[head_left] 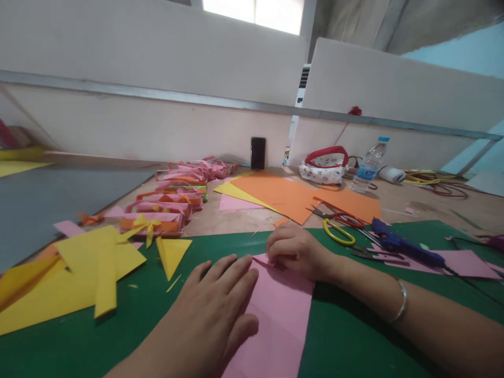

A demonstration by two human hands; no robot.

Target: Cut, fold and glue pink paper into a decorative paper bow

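Note:
A sheet of pink paper (275,315) lies on the green mat (342,325) in front of me. My left hand (220,304) rests flat along its left side, fingers stretched out. At the sheet's far edge, my right hand (297,252) has its fingers curled down and closed on the paper, where a small flap is folded up. The wrist above that hand wears a silver bangle. Past the right hand lie scissors with red handles (348,218) and scissors with yellow handles (338,233).
Yellow paper pieces (79,278) cover the mat's left. Pink and orange folded paper pieces (153,223) stand behind them. Orange sheets (279,191), a phone (258,153), a pouch (325,170) and a water bottle (368,168) are farther back. A blue glue gun (409,247) lies right.

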